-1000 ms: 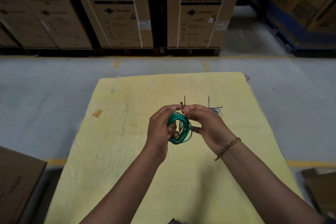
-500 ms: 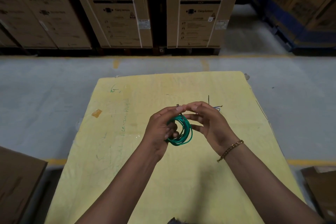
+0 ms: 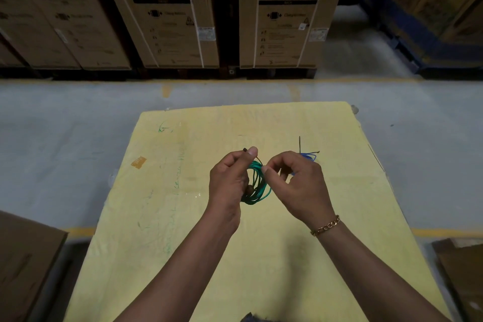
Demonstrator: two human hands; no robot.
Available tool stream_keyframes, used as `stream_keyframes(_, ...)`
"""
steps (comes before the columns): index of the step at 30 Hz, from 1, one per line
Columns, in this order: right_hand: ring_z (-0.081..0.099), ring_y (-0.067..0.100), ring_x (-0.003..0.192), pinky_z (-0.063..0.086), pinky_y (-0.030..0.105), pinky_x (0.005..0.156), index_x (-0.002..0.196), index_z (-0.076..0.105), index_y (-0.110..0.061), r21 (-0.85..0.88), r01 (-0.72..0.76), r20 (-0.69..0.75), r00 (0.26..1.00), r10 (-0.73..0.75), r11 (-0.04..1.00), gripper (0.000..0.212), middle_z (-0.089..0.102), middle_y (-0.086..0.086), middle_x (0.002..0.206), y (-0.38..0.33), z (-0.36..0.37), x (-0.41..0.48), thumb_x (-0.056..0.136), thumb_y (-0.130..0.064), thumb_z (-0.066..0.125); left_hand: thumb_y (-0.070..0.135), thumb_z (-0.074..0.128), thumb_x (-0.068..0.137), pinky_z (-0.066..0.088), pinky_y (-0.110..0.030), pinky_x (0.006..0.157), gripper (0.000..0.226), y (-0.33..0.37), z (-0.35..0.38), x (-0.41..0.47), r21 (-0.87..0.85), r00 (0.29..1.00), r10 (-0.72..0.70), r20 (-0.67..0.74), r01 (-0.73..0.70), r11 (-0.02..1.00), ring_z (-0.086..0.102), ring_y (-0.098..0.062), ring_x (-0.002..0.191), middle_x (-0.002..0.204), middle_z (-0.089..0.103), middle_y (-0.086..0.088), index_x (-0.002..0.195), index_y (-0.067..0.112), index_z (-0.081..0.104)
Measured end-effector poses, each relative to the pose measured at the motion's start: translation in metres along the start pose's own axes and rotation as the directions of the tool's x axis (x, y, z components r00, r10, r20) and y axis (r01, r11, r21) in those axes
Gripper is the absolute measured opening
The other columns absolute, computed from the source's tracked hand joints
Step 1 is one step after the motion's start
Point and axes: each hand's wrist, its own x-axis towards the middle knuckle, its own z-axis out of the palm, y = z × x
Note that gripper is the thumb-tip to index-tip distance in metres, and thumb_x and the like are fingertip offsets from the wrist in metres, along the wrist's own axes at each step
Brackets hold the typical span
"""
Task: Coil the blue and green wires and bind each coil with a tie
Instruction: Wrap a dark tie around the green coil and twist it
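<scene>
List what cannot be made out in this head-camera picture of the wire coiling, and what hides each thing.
Head view throughout.
1. Blue wire: mostly hidden behind the right hand; coiled or bound, cannot tell.
2. Tie on the green coil: too thin, partly under fingers of the left hand; fastened or not, unclear.
3. Dark object: cut off by the bottom edge.

- The table point(image 3: 183, 217) is sitting in the near middle, with the floor point(image 3: 78, 125) running round it.
- The left hand point(image 3: 230, 180) and right hand point(image 3: 298, 183) are meeting above the table's middle.
- The held wire coil point(image 3: 257, 188) is hanging between them, the left hand gripping its left side and the right fingertips pinching its top.
- The other wire coil point(image 3: 309, 157) is lying on the table just behind the right hand, with a loose tie point(image 3: 299, 144) stretching away behind it.
- A row of cartons point(image 3: 167, 13) is standing behind the table, across the floor.
- Flat cardboard point(image 3: 23, 264) is lying at the near left.
</scene>
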Motion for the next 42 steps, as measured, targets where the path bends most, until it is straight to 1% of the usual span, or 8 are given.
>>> stream_keyframes(5, 0.061, 0.013, 0.063, 0.052, 0.033, 0.061, 0.077, 0.07, -0.025, -0.044, -0.064, 0.07, 0.995, 0.067, 0.997, 0.009, 0.07, -0.013, 0.075, -0.001, 0.0, 0.002, 0.084, -0.029, 0.075, 0.035, 0.077, 0.085, 0.029, -0.019, 0.043, 0.02, -0.002, 0.0, 0.002, 0.015, 0.999, 0.0, -0.032, 0.0, 1.0, 0.022, -0.012, 0.047, 0.051, 0.031, 0.007, 0.084, 0.016, 0.07)
stream_keyframes(7, 0.06, 0.013, 0.061, 0.05, 0.029, 0.059, 0.076, 0.072, -0.021, 0.092, -0.216, 0.109, 0.972, 0.206, 0.972, 0.01, 0.071, -0.009, 0.072, -0.002, 0.001, 0.005, 0.086, -0.021, 0.073, 0.04, 0.076, 0.086, 0.029, -0.018, 0.042, 0.025, -0.003, -0.001, 0.002, 0.025, 0.999, 0.0, -0.036, 0.001, 1.0, 0.024, -0.012, 0.045, 0.052, 0.03, 0.005, 0.086, 0.016, 0.073)
stream_keyframes(10, 0.054, 0.011, 0.059, 0.038, 0.024, 0.05, 0.077, 0.074, -0.013, 0.349, -0.523, 0.259, 0.851, 0.456, 0.778, 0.011, 0.071, -0.005, 0.071, -0.004, -0.004, 0.009, 0.088, -0.014, 0.07, 0.049, 0.072, 0.087, 0.034, -0.024, 0.047, 0.032, -0.004, -0.002, 0.004, 0.047, 0.999, -0.011, -0.034, 0.012, 0.999, 0.028, -0.012, 0.044, 0.054, 0.028, 0.004, 0.089, 0.017, 0.076)
stream_keyframes(13, 0.051, 0.011, 0.058, 0.034, 0.024, 0.049, 0.082, 0.074, -0.01, 0.41, -0.618, 0.343, 0.786, 0.515, 0.671, 0.009, 0.069, -0.002, 0.07, -0.005, -0.005, 0.009, 0.088, -0.011, 0.068, 0.049, 0.071, 0.088, 0.034, -0.027, 0.051, 0.033, -0.005, -0.004, 0.005, 0.034, 0.999, -0.026, -0.034, 0.027, 0.999, 0.027, -0.012, 0.045, 0.053, 0.027, 0.004, 0.091, 0.017, 0.077)
stream_keyframes(27, 0.049, 0.011, 0.057, 0.031, 0.024, 0.05, 0.081, 0.072, -0.014, 0.422, -0.666, 0.407, 0.745, 0.528, 0.615, 0.009, 0.065, -0.004, 0.07, 0.0, -0.004, 0.01, 0.088, -0.013, 0.066, 0.041, 0.069, 0.092, 0.032, -0.029, 0.053, 0.029, -0.007, -0.005, 0.007, -0.067, 0.992, -0.125, -0.03, 0.122, 0.99, 0.025, -0.011, 0.041, 0.051, 0.025, 0.003, 0.093, 0.012, 0.074)
stream_keyframes(33, 0.05, 0.0, 0.054, 0.037, 0.013, 0.05, 0.077, 0.072, -0.014, 0.312, -0.438, 0.21, 0.897, 0.388, 0.843, 0.01, 0.064, -0.009, 0.064, 0.002, 0.002, 0.009, 0.086, -0.017, 0.072, 0.041, 0.068, 0.092, 0.029, -0.026, 0.05, 0.03, -0.005, -0.002, 0.001, 0.078, 0.992, -0.118, 0.052, 0.114, 0.99, 0.022, -0.012, 0.045, 0.05, 0.024, 0.005, 0.099, 0.013, 0.078)
stream_keyframes(37, 0.056, 0.007, 0.065, 0.047, 0.025, 0.063, 0.078, 0.07, -0.006, 0.229, -0.357, 0.261, 0.919, 0.296, 0.906, 0.014, 0.067, 0.008, 0.07, 0.003, -0.002, 0.013, 0.084, -0.017, 0.074, 0.032, 0.074, 0.087, 0.025, -0.022, 0.044, 0.025, -0.003, -0.004, 0.001, 0.136, 0.988, -0.123, 0.089, 0.11, 0.985, 0.021, -0.013, 0.047, 0.053, 0.022, 0.002, 0.09, 0.007, 0.078)
stream_keyframes(42, 0.049, 0.008, 0.064, 0.036, 0.021, 0.055, 0.083, 0.071, -0.015, 0.383, -0.508, 0.393, 0.845, 0.362, 0.771, 0.008, 0.065, -0.005, 0.074, 0.011, -0.011, 0.019, 0.09, -0.018, 0.069, 0.018, 0.068, 0.089, 0.025, -0.024, 0.048, 0.008, 0.005, -0.005, 0.0, 0.029, 0.972, -0.2, 0.12, 0.198, 0.98, 0.023, -0.009, 0.039, 0.041, 0.034, 0.009, 0.084, 0.012, 0.071)
